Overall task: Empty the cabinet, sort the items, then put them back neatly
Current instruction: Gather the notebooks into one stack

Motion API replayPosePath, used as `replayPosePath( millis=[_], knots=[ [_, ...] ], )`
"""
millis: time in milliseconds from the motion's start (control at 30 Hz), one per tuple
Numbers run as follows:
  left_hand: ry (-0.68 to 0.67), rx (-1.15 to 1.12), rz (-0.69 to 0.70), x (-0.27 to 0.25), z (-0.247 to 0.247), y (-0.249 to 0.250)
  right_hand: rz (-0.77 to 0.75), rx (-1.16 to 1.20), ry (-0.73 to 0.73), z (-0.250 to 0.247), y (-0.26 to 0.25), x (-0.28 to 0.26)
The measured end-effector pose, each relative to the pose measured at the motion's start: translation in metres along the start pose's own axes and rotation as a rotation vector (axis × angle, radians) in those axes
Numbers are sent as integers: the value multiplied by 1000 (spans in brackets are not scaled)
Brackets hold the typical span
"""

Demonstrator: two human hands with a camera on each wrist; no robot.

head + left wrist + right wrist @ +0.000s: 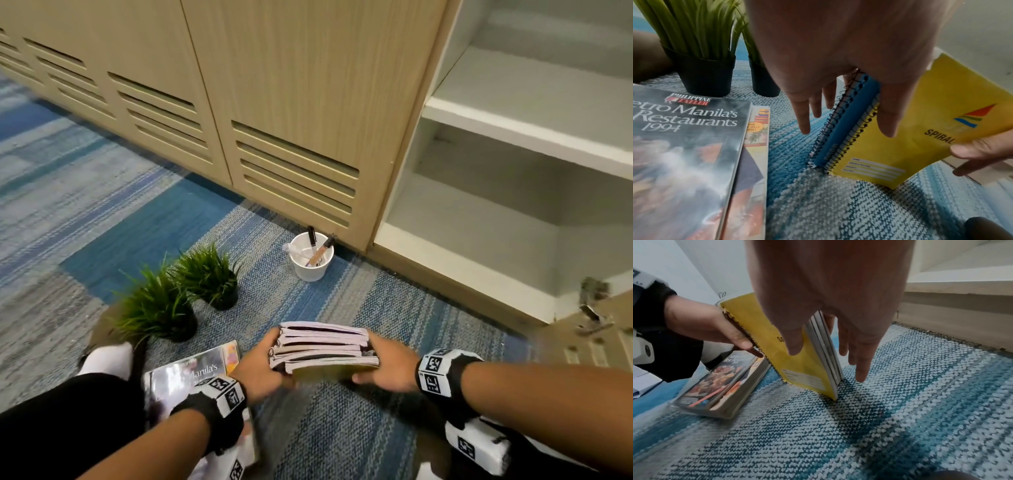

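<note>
A stack of spiral notebooks [322, 346] stands on edge on the blue carpet, yellow cover [879, 154] facing me. My left hand [260, 366] grips the spiral-bound side, thumb on the yellow cover and fingers behind the stack, as the left wrist view shows [846, 129]. My right hand [383, 366] grips the opposite page-edge side in the same way [827, 363]. The stack's lower edge [835, 395] touches the carpet. The open cabinet [513, 130] at the right shows bare white shelves.
Two potted grass plants [209, 277] [154, 308] stand to the left. A white cup [311, 257] with pens sits by the cabinet base. A pile of magazines [684, 146] lies by my left knee. The open cabinet door [596, 342] is at the right.
</note>
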State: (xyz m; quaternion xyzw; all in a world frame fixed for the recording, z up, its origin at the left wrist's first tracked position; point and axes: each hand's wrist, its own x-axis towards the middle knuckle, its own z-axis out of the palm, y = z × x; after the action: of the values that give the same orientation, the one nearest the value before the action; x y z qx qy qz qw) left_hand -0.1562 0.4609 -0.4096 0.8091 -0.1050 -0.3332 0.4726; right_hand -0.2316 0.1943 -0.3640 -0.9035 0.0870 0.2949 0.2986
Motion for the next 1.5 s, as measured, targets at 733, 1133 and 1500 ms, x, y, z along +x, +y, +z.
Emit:
replayPosePath(
  millis=[733, 1133, 1500],
  knots=[
    [-46, 247, 256, 15, -1, -30, -228, 58, 52, 30, 31, 31],
    [-121, 594, 414, 45, 7, -57, -188, 294, 113, 38, 28, 49],
    [-34, 517, 189, 33, -12, -40, -138, 81, 116, 30, 29, 50]
  ],
)
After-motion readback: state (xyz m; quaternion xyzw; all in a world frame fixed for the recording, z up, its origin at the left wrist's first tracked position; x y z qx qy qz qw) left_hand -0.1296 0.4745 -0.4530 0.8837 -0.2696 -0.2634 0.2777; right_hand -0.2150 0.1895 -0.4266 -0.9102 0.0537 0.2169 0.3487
